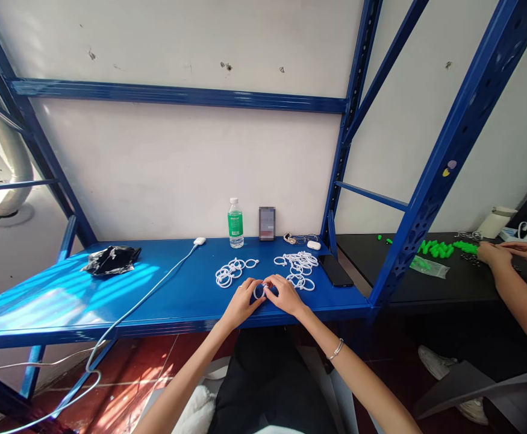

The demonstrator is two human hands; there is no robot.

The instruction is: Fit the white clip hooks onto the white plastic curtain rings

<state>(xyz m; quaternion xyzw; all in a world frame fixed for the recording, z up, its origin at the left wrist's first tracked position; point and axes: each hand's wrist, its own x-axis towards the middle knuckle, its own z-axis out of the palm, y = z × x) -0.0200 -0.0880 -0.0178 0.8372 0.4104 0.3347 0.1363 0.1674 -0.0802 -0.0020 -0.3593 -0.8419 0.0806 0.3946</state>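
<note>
Between my two hands, just above the front of the blue table, is a small white ring [258, 292]. My left hand [244, 301] has its fingers closed on the ring's left side. From the right, my right hand [284, 295] pinches the ring where a small knob seems to be; the fingertips partly hide it. Behind my left hand lies a loose group of white rings [227, 274]. A larger, tangled pile of white rings [303, 261] sits behind and to the right of my right hand.
On the blue table [173, 301] stand a water bottle [235, 224] and a small upright screen [267, 223]. A phone [335, 270] lies right, black crumpled plastic [112, 260] left, a white cable [155, 274] between. Another person's hands [500, 254] work near green pieces [437, 248].
</note>
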